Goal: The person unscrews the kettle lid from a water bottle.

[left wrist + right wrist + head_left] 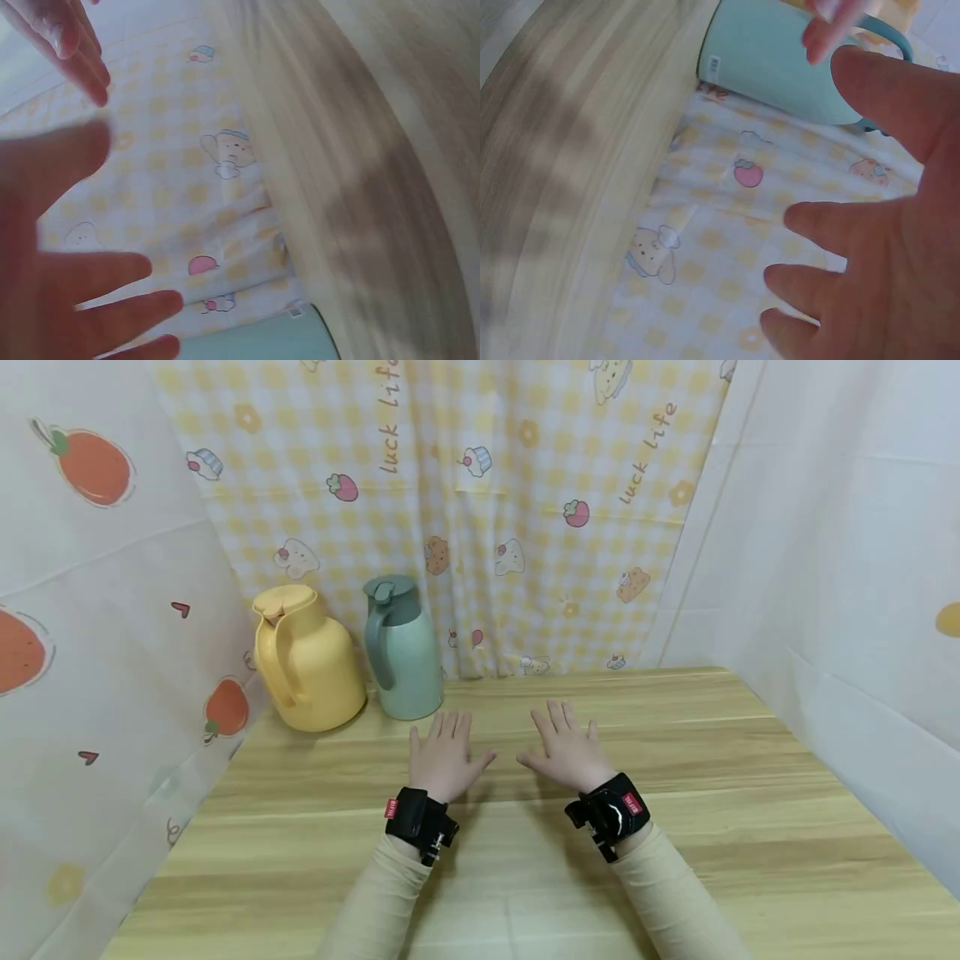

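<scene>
Both hands are held out palm down above the wooden table, fingers straight and spread, holding nothing. The left hand (pixel 442 760) is nearest to a green thermos jug (pixel 411 652) with a darker green lid and handle, which stands upright just beyond its fingertips. To the right, the right hand (pixel 568 753) is apart from the left, its thumb pointing inward. A yellow thermos jug (pixel 322 668) stands upright at the back left, its handle turned toward the front left. In the right wrist view the green jug (pixel 772 64) shows behind the thumb.
A yellow checked curtain (pixel 480 527) hangs along the table's back edge. White printed sheets hang at the left (pixel 112 552) and right (pixel 840 552). The wood-grain table (pixel 720 827) stretches out around both arms. Each wrist wears a black strap with a camera mount.
</scene>
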### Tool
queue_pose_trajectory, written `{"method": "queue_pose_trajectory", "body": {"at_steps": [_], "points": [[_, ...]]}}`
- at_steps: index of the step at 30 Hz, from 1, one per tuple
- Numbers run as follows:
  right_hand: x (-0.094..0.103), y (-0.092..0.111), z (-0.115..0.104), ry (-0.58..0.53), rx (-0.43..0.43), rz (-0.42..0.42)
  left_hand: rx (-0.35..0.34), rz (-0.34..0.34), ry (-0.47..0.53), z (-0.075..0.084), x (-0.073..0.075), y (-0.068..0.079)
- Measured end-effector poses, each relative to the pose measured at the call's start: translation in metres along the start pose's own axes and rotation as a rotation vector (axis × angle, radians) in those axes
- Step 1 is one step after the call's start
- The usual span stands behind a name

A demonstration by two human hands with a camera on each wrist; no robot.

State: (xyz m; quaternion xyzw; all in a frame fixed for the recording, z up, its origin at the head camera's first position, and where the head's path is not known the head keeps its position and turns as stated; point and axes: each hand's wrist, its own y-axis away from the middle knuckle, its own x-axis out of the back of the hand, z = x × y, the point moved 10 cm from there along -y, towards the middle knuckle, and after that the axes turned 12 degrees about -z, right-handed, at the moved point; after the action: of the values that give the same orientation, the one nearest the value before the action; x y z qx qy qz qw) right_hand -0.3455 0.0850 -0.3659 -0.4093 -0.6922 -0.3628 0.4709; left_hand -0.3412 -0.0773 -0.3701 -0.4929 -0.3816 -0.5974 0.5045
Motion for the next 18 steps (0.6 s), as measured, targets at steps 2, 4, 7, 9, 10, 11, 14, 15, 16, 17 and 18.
{"method": "queue_pose_trajectory", "body": {"at_steps": [2, 4, 7, 9, 10, 11, 14, 15, 16, 17, 18], "points": [[0.005, 0.003, -0.002, -0.015, -0.016, 0.033, -0.051, 0.157, 0.023, 0.007, 0.019, 0.007], [0.012, 0.008, -0.005, -0.040, -0.024, 0.080, -0.104, 0.299, 0.047, 0.013, 0.035, 0.016], [0.027, 0.018, -0.015, -0.085, 0.009, 0.161, -0.165, 0.439, 0.034, 0.021, 0.054, 0.029], [0.037, 0.026, -0.024, -0.087, 0.049, 0.204, -0.179, 0.457, 0.030, 0.022, 0.062, 0.031], [0.042, 0.029, -0.027, -0.083, 0.066, 0.220, -0.189, 0.466, 0.031, 0.023, 0.067, 0.032], [0.046, 0.033, -0.031, -0.083, 0.079, 0.226, -0.192, 0.462, 0.042, 0.022, 0.070, 0.032], [0.055, 0.044, -0.037, -0.077, 0.096, 0.218, -0.193, 0.465, 0.169, 0.009, 0.084, 0.033], [0.059, 0.049, -0.039, -0.076, 0.101, 0.219, -0.184, 0.477, 0.235, 0.001, 0.090, 0.033], [0.063, 0.055, -0.041, -0.079, 0.109, 0.224, -0.173, 0.492, 0.315, -0.010, 0.096, 0.034], [0.067, 0.061, -0.044, -0.080, 0.119, 0.234, -0.155, 0.514, 0.401, -0.023, 0.102, 0.034], [0.071, 0.069, -0.046, -0.087, 0.129, 0.240, -0.139, 0.539, 0.485, -0.036, 0.108, 0.035]]}}
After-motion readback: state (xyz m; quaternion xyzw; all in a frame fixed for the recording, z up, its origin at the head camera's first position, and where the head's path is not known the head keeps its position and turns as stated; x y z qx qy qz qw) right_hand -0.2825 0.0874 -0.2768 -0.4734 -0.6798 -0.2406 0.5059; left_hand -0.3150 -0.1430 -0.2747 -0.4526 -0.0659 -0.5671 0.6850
